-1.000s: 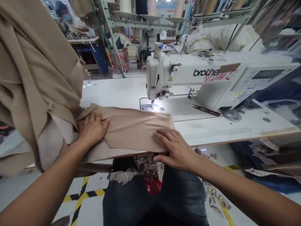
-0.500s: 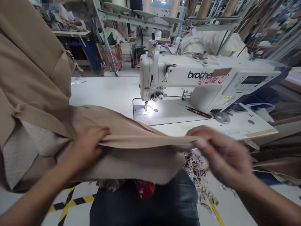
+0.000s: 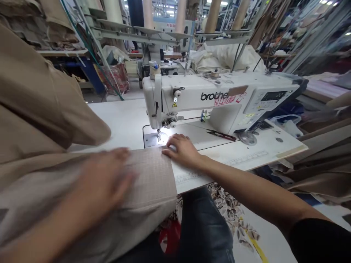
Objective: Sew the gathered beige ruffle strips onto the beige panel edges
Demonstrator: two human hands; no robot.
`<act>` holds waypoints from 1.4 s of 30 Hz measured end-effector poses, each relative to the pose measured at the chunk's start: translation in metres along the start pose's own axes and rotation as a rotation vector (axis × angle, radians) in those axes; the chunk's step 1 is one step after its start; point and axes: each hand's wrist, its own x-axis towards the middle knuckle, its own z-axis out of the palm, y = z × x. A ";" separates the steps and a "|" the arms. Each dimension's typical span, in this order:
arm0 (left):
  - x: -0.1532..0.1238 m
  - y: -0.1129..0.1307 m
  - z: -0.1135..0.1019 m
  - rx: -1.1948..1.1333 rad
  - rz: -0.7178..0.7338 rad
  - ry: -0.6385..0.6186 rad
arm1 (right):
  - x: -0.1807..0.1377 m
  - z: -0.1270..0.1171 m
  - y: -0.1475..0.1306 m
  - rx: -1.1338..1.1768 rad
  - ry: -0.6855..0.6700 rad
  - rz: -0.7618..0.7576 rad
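Beige-brown cloth (image 3: 153, 175) lies over the front edge of the white sewing machine table, its straight end just before the machine's needle and presser foot (image 3: 159, 136). My right hand (image 3: 182, 149) is at the cloth's upper right corner, thumb and curled fingers closed on the edge, right of the presser foot. Blurred by motion, my left hand (image 3: 105, 182) is over the cloth further left, thumb and fingers apart. More of the same cloth (image 3: 55, 106) is heaped at the left. The white sewing machine (image 3: 192, 95) stands behind my hands, its lamp lit.
Thread snips (image 3: 222, 135) with a dark red handle lie on the table under the machine arm. Thread cones (image 3: 212, 16) stand on a rack behind. Cloth scraps (image 3: 227, 204) cover the floor below, and folded brown cloth (image 3: 326, 157) is stacked at the right.
My right hand has moved left, from the stretched strip's far end to the cloth edge beside the presser foot. The cloth now lies flatter on the table. The view has shifted.
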 end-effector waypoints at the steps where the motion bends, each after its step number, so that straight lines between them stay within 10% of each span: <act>1: 0.006 0.007 0.011 0.010 0.001 -0.058 | 0.006 0.001 0.004 -0.021 0.014 0.010; 7: 0.046 0.007 0.055 0.093 -0.148 -0.279 | 0.032 -0.007 0.035 -0.037 0.054 0.033; 29: 0.056 -0.007 0.050 0.068 -0.117 -0.239 | -0.027 -0.006 0.000 -0.164 -0.077 -0.316; 42: -0.075 0.056 0.017 -0.112 0.221 0.049 | -0.180 -0.008 -0.039 -0.003 -0.140 -0.431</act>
